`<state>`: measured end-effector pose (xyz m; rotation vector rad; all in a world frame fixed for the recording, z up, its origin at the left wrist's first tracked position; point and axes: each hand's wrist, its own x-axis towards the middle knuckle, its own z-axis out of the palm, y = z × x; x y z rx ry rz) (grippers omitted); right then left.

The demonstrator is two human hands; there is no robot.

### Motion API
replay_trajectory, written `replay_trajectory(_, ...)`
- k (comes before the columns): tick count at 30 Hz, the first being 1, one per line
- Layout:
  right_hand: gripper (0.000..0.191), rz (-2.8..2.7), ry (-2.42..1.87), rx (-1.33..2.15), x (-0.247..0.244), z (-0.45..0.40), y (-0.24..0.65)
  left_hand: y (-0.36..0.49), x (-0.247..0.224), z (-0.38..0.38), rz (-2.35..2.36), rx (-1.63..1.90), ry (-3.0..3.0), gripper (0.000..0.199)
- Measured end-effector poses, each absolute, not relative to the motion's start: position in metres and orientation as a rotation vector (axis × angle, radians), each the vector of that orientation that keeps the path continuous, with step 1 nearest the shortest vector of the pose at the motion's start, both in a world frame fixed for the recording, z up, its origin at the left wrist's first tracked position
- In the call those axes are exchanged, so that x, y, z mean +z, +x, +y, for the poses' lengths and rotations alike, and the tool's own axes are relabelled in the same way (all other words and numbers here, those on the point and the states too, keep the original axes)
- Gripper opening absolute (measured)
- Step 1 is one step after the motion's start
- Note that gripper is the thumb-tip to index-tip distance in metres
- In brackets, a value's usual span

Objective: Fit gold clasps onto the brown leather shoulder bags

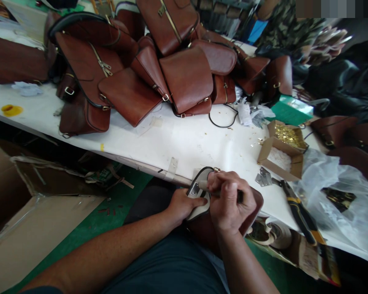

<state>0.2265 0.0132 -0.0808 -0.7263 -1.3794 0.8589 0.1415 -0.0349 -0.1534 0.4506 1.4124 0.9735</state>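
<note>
Bag (204, 232) of brown, leather-like material sits at the person's lap, below and between both hands. The left hand (184, 205) is clamped on its pale-lined edge, thumb on the near side, beside a small metal plate (195, 189). The right hand (230, 198), just right of the left, is closed in a fist around a tool (240, 197); one dark end shows past the fingers, but its kind cannot be told. Its other end points toward the plate by the left hand.

Just beyond the hands runs the edge of a white table (159, 141), with a strip of clear tape (172, 166) above the left hand. Right of the right hand lie flat metal pieces (264, 178) and pliers (303, 218) with black and yellow handles, next to a clear plastic bag (328, 171). Below the table on that side are rolls of pale strip (279, 236). Well left of the left hand, an open carton (58, 232) stands near the green floor (82, 232).

Farther off, ahead and right of the right hand, one small box (265, 152) holds pale bits and another (272, 126) gold-coloured pieces, a green box (291, 109) behind them. Straight ahead of both hands, past a black cord loop (223, 125), brown bags (185, 79) are heaped; farthest, to the right, is a person in camouflage clothing (286, 30)
</note>
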Motion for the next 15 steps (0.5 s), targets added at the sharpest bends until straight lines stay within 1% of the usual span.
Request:
replay_trajectory(3, 0.015, -1.406, -0.691, 0.798, -0.079, 0.013, 0.225, 0.142, -0.154, -0.035, 1.414, 0.979, 0.462, 0.033)
replay_trajectory(5, 0.015, -1.450, -0.754, 0.816, -0.084, 0.013, 0.225, 0.142, -0.153, -0.035, 1.414, 0.980, 0.466, 0.030)
replay_trajectory(8, 0.018, -1.437, -0.829, 0.877, -0.094, 0.014, 0.228, 0.141, -0.151, -0.036, 1.403, 0.984, 0.469, 0.030)
replay_trajectory(11, 0.020, -1.389, -0.799, 0.841, -0.100, 0.013, 0.228, 0.142, -0.152, -0.037, 1.404, 0.989, 0.480, 0.030)
replay_trajectory(15, 0.021, -1.515, -0.782, 0.887, -0.092, 0.009, 0.225, 0.144, -0.157, -0.039, 1.431, 0.981, 0.547, 0.028)
